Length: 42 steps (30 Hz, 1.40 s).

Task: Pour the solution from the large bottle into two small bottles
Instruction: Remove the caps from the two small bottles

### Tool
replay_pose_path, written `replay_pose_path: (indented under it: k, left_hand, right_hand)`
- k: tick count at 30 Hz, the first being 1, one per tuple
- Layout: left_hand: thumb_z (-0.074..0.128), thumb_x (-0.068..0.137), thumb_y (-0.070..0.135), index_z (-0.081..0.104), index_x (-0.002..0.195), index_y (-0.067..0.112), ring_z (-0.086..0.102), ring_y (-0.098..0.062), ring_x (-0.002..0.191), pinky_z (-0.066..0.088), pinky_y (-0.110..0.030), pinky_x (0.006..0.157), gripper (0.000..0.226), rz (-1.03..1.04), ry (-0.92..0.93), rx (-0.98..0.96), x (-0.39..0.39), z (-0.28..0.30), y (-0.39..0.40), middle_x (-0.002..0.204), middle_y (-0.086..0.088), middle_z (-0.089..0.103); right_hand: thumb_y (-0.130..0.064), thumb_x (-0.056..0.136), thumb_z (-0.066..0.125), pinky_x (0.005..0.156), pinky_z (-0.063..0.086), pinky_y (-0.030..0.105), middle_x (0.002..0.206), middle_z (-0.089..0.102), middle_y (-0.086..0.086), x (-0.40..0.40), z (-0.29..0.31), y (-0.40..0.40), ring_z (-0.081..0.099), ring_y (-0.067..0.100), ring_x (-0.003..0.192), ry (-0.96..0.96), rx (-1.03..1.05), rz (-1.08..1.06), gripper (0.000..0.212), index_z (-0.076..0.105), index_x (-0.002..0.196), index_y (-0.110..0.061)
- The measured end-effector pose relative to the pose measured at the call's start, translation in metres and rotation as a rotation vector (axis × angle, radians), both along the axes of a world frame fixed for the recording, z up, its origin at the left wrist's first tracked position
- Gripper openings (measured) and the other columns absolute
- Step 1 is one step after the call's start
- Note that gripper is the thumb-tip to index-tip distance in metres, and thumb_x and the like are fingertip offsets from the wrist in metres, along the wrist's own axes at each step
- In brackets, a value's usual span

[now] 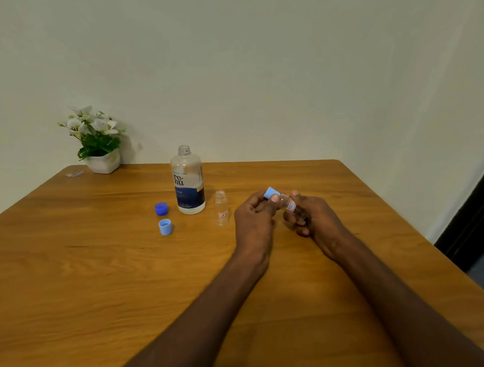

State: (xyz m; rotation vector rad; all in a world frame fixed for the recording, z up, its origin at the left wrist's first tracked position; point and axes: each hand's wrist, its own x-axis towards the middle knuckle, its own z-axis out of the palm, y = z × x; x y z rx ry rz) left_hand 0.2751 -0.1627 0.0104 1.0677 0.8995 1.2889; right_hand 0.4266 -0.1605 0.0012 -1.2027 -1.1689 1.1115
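The large clear bottle (188, 182) with a dark blue label stands uncapped at the middle of the wooden table (101, 270). Just right of it an uncapped small clear bottle (221, 208) stands upright. A second small bottle (288, 205) is tilted, neck pointing left, gripped by my right hand (316, 219). My left hand (254, 218) pinches its light blue cap (271, 193), which sits on the neck. Left of the large bottle lie a dark blue cap (161, 208) and a light blue cap (165, 227).
A white pot of white flowers (98, 141) stands at the table's far left corner against the wall. A small clear scrap (74, 173) lies beside it. The table's right edge drops to a dark floor area (473, 230).
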Motion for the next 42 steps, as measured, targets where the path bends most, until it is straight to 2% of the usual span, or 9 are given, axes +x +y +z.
replay_pose_path:
  k: [5, 9, 12, 16, 26, 29, 33, 38, 42]
  left_hand:
    - [0.071, 0.095, 0.019, 0.078, 0.112, 0.018, 0.064, -0.014, 0.097, 0.045, -0.037, 0.085, 0.018, -0.037, -0.181, -0.105, -0.004, 0.000, 0.007, 0.107, -0.001, 0.080]
    - [0.072, 0.090, 0.009, 0.072, 0.122, 0.003, 0.073, -0.016, 0.097, 0.056, -0.028, 0.077, 0.033, -0.101, -0.363, -0.129, -0.007, 0.004, 0.010, 0.111, -0.009, 0.079]
    - [0.073, 0.087, 0.004, 0.071, 0.124, 0.003, 0.075, -0.016, 0.097, 0.059, -0.026, 0.075, 0.037, -0.100, -0.440, -0.141, -0.008, 0.005, 0.009, 0.114, -0.013, 0.078]
    - [0.079, 0.071, 0.012, 0.077, 0.109, 0.013, 0.076, -0.020, 0.102, 0.060, -0.035, 0.090, 0.038, -0.067, -0.452, -0.135, -0.009, 0.004, 0.006, 0.111, -0.011, 0.079]
    - [0.081, 0.070, 0.007, 0.082, 0.087, 0.021, 0.074, -0.021, 0.107, 0.060, -0.032, 0.088, 0.022, 0.028, -0.452, -0.133, -0.004, 0.008, 0.000, 0.101, -0.005, 0.081]
    - [0.077, 0.080, 0.000, 0.077, 0.096, 0.017, 0.073, -0.020, 0.105, 0.059, -0.032, 0.090, 0.023, 0.029, -0.458, -0.141, -0.004, 0.011, 0.000, 0.097, -0.004, 0.081]
    - [0.070, 0.088, -0.005, 0.072, 0.107, 0.011, 0.075, -0.016, 0.099, 0.061, -0.025, 0.077, 0.026, -0.018, -0.502, -0.189, -0.008, 0.011, 0.002, 0.105, -0.009, 0.080]
    - [0.064, 0.091, -0.011, 0.067, 0.118, 0.004, 0.078, -0.017, 0.093, 0.060, -0.022, 0.068, 0.031, -0.080, -0.612, -0.228, -0.010, 0.010, 0.001, 0.111, -0.015, 0.078]
    - [0.065, 0.088, -0.012, 0.068, 0.113, 0.002, 0.078, -0.020, 0.092, 0.061, -0.023, 0.067, 0.028, -0.089, -0.672, -0.242, -0.010, 0.012, 0.000, 0.106, -0.016, 0.079]
  right_hand:
    - [-0.058, 0.105, 0.047, 0.042, 0.028, 0.022, 0.063, 0.050, 0.004, 0.008, 0.010, 0.000, 0.035, 0.013, 0.052, -0.062, -0.061, 0.145, 0.054, 0.077, 0.105, -0.013]
    - [-0.057, 0.104, 0.049, 0.041, 0.028, 0.021, 0.062, 0.048, 0.003, 0.007, 0.011, 0.000, 0.036, 0.015, 0.055, -0.016, -0.089, 0.154, 0.053, 0.072, 0.114, -0.011]
    - [-0.066, 0.094, 0.057, 0.042, 0.028, 0.021, 0.061, 0.048, 0.003, 0.006, 0.011, -0.001, 0.036, 0.015, 0.055, -0.007, -0.085, 0.165, 0.061, 0.072, 0.110, -0.009]
    - [-0.071, 0.089, 0.064, 0.046, 0.031, 0.023, 0.065, 0.053, 0.004, 0.007, 0.011, -0.003, 0.039, 0.014, 0.054, 0.005, -0.057, 0.209, 0.061, 0.077, 0.108, -0.014]
    - [-0.054, 0.089, 0.074, 0.059, 0.047, 0.024, 0.084, 0.067, -0.001, 0.008, 0.008, -0.006, 0.057, 0.011, 0.073, -0.069, 0.052, 0.141, 0.041, 0.079, 0.118, -0.025]
    - [-0.060, 0.090, 0.068, 0.055, 0.045, 0.025, 0.081, 0.066, 0.005, 0.007, 0.008, -0.006, 0.056, 0.015, 0.069, -0.017, 0.024, 0.126, 0.049, 0.078, 0.109, -0.017]
    - [-0.056, 0.088, 0.071, 0.053, 0.044, 0.026, 0.078, 0.061, 0.004, 0.007, 0.008, -0.005, 0.050, 0.015, 0.066, 0.019, 0.029, 0.056, 0.048, 0.080, 0.105, -0.012]
    - [-0.044, 0.077, 0.086, 0.058, 0.045, 0.025, 0.098, 0.066, -0.002, 0.013, 0.012, -0.006, 0.053, 0.012, 0.086, 0.037, 0.041, 0.071, 0.048, 0.079, 0.115, -0.017]
    - [-0.055, 0.088, 0.076, 0.053, 0.043, 0.026, 0.088, 0.066, 0.008, 0.015, 0.013, -0.006, 0.056, 0.016, 0.070, 0.058, -0.013, 0.122, 0.056, 0.072, 0.116, -0.007]
